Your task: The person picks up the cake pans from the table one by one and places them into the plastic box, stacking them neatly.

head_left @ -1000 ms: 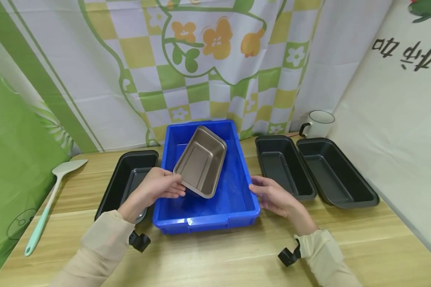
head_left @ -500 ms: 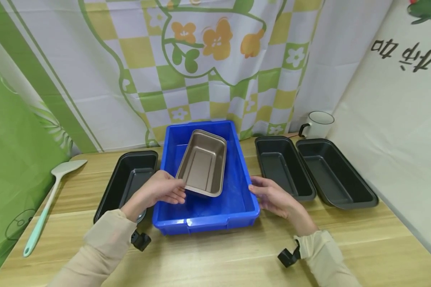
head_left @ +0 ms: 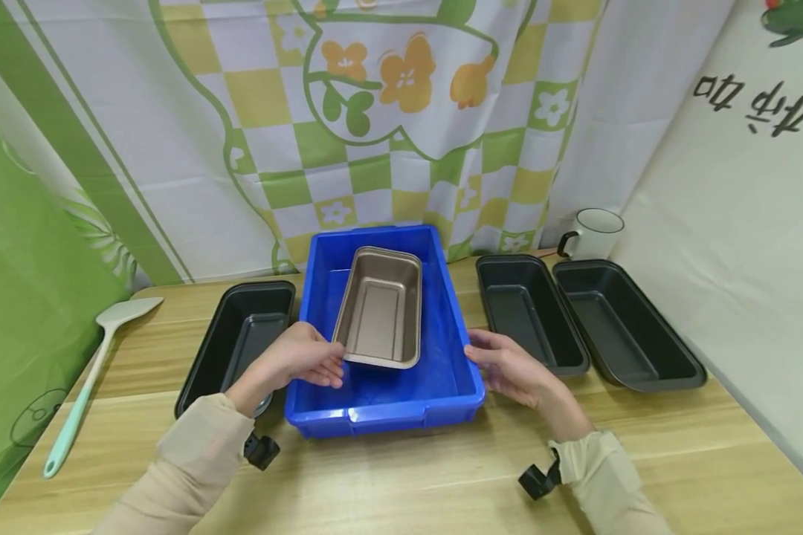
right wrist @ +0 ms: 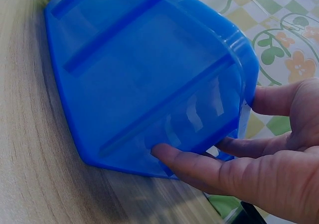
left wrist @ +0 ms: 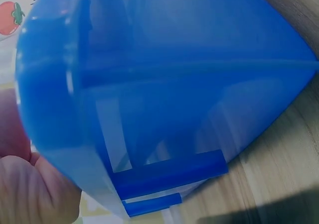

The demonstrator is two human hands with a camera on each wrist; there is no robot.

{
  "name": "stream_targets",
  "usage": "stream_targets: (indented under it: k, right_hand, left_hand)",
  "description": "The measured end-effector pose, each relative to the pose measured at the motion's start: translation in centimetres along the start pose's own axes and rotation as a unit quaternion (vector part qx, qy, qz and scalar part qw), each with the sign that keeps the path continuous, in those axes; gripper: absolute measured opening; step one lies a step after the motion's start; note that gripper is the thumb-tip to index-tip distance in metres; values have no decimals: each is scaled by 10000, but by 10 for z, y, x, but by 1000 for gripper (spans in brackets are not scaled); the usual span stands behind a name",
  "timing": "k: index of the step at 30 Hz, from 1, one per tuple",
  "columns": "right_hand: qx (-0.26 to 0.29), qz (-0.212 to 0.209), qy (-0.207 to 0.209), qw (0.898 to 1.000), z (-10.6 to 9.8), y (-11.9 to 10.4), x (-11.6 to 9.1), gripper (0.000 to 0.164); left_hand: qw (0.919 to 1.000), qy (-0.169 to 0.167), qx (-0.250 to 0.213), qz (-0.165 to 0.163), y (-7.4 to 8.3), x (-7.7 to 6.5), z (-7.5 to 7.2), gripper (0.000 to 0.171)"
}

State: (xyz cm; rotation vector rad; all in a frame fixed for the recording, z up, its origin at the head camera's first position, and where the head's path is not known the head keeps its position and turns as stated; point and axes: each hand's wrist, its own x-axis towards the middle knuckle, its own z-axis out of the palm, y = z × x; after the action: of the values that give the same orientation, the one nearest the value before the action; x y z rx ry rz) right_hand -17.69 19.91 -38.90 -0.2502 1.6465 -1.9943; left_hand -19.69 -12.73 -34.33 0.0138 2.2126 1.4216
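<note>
My left hand (head_left: 305,354) pinches the near left corner of a bronze loaf pan (head_left: 381,305), thumb on its rim. The pan is held over the inside of a blue plastic bin (head_left: 384,416), its long sides running nearly in line with the bin's. On the bin's right side my right hand (head_left: 508,364) holds the rim. In the right wrist view its thumb lies at the rim of the bin (right wrist: 144,74), with fingers (right wrist: 189,165) against the outer wall. The left wrist view shows mostly the bin's outside (left wrist: 164,99), with part of the left hand (left wrist: 35,184) at lower left.
A black loaf pan (head_left: 204,364) stands left of the bin, partly behind the left arm. Two more, a nearer black pan (head_left: 525,305) and an outer black pan (head_left: 629,327), stand right. A white mug (head_left: 595,234) is behind them; a turner (head_left: 87,386) lies far left.
The bronze pan has turned from a slant to nearly straight along the bin, its far end swinging left. The left hand has shifted slightly nearer; the right hand stays on the rim.
</note>
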Motion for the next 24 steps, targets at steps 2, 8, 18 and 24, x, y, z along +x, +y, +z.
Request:
stream_targets:
  k: [2,8,18,24]
  right_hand:
    - [-15,-7,-6,10000,0,0,0,62]
    - [-41,-14,18,10000,1,-1,-1,63]
    - [-38,45,31,10000,1,-2,-1,62]
    - [-20,43,54,10000,1,0,-2,63]
  left_hand:
    - [9999,43,90,48,1,-2,-1,26]
    - [9982,311,395,322,11,-10,-7,22]
    - [9927,783,612,683,19,-21,-21,23]
    - [9847,1212,675,1052,14,-30,-33,26]
